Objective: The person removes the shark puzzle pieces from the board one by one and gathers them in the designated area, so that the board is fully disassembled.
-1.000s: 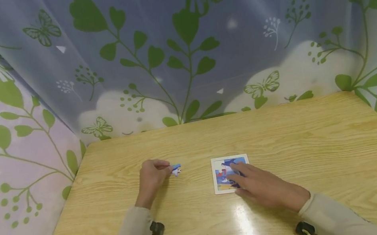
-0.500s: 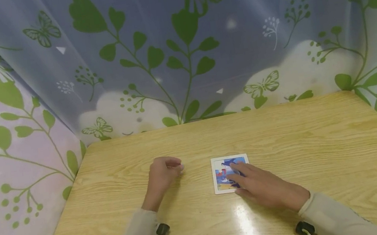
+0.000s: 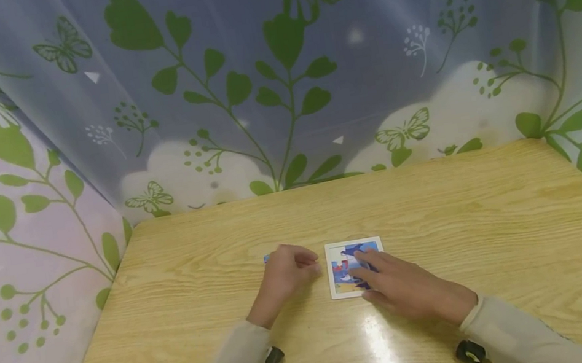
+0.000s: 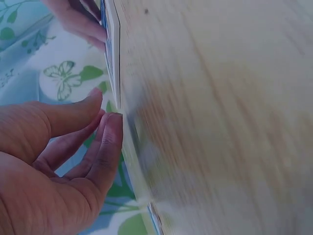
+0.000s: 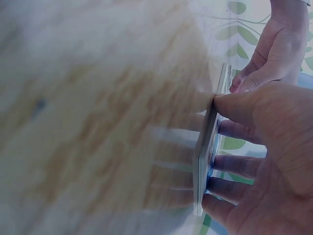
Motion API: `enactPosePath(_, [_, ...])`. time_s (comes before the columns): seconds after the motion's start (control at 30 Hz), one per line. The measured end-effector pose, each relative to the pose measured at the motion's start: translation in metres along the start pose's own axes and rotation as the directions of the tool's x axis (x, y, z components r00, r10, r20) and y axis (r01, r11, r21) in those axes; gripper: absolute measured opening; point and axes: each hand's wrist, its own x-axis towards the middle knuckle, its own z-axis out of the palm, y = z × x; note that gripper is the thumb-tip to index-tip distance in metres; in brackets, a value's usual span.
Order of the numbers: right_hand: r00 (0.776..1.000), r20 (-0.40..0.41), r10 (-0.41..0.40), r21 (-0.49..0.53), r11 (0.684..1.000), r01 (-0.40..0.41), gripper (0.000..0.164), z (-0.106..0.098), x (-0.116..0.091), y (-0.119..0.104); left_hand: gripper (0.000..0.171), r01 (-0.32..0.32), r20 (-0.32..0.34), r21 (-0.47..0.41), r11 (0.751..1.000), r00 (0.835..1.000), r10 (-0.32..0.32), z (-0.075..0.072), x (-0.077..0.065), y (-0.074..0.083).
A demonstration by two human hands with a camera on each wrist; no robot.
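A small picture puzzle (image 3: 340,286) in a white frame lies flat on the wooden table, its sea scene partly hidden by my right hand (image 3: 408,284). Spread fingertips of that hand rest on the picture, and its thumb touches the near edge of the frame. Just left of the frame is my left hand (image 3: 284,277), loosely bent. In the left wrist view its thumb (image 4: 90,106) and fingers stand apart, with nothing seen between them. A blue puzzle piece (image 3: 266,259) lies on the table behind the left hand, mostly hidden by it.
The wooden table (image 3: 467,206) reaches back to a curtain (image 3: 367,84) printed with leaves and butterflies. Patterned cloth also hangs on the left and right. A bright light reflection shows on the table's front part.
My left hand has moved right, from the loose puzzle piece to beside the framed puzzle, and the piece stays behind on the table. The right hand has kept its place.
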Motion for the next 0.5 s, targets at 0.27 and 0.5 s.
enactPosePath(0.27, [1.000,0.002,-0.003,-0.001,1.000,0.003,0.043,-0.001,0.001,0.002,0.020,0.003,0.047,0.042,0.999,0.999,-0.005,0.011,0.004,0.008])
enactPosePath(0.5, [1.000,0.005,-0.016,0.005,1.000,0.016,0.043,-0.001,0.003,0.004,0.022,0.003,0.064,0.063,0.998,0.998,-0.007,0.017,0.007,0.011])
